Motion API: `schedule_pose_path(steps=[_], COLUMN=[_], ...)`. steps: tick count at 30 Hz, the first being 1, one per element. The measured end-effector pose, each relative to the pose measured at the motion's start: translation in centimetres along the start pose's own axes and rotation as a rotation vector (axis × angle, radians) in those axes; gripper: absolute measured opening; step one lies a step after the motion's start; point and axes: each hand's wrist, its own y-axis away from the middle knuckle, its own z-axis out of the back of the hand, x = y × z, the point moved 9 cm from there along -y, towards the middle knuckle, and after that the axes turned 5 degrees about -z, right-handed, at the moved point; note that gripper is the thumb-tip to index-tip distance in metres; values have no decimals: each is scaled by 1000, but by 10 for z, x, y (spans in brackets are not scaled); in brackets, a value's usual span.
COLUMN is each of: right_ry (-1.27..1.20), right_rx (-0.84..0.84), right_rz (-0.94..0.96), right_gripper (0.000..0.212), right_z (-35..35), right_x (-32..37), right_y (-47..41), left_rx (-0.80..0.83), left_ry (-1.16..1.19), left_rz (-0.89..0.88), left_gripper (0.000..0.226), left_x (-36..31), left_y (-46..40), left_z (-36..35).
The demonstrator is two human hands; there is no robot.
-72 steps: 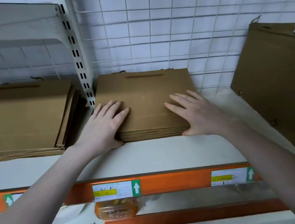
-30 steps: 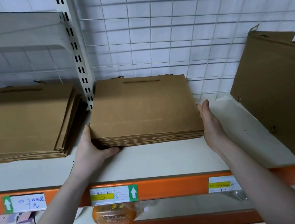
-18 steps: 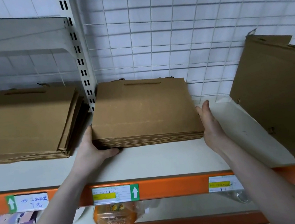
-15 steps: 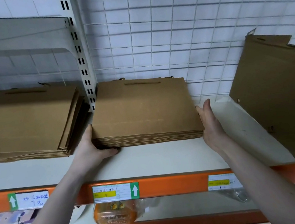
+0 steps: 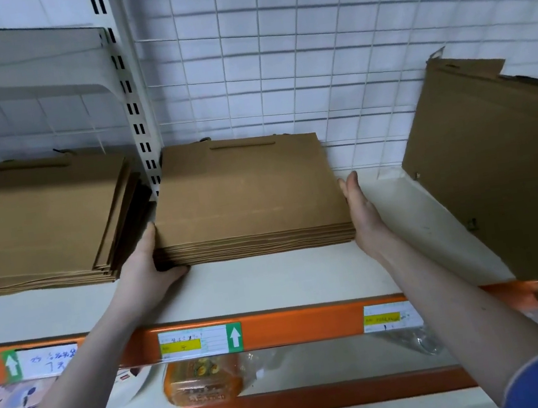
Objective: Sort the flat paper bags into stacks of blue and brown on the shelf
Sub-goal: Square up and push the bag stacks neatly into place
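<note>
A stack of flat brown paper bags [image 5: 246,200] lies on the white shelf [image 5: 271,283], its back edge at the wire grid. My left hand [image 5: 145,266] grips the stack's front left corner, thumb up along the left side and fingers curled along the front bottom edge. My right hand [image 5: 362,211] presses flat against the stack's right side with straight fingers. No blue bags are in view.
A bigger brown bag stack [image 5: 38,222] lies left of the white slotted upright [image 5: 135,112]. Large brown bags [image 5: 504,164] lean upright at the right. The orange shelf beam [image 5: 295,326] carries labels, and a lower shelf holds an orange packet [image 5: 199,381].
My hands left the top of the stack and went to its left and right sides. Over the last second they stay there, and the stack sits squared.
</note>
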Motion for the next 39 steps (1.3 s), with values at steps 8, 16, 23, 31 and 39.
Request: schedule_pose_path(steps=[8,16,23,31,39], right_ry=[-35,-48,-94,-118,-72], right_rx=[1,-11,17,46,26], right_rz=[2,19,-6,10,43], right_gripper=[68,67,74,77,64], right_z=[2,5,5,3,5], right_x=[-8,-8,-10,-7,-8], right_y=[-14,-19,-22,-15,-19], left_rx=[-13,-31,-43,-60,-95], left_ry=[-115,-167,-179,-141,-86], left_rz=[-34,-15,-35,-37,-55], left_gripper=[88,92,88,93,91], left_x=[-2,-3,-7,-7,-6], left_y=[-2,-2,-4,-2,-2], left_z=[5,6,7,7,9])
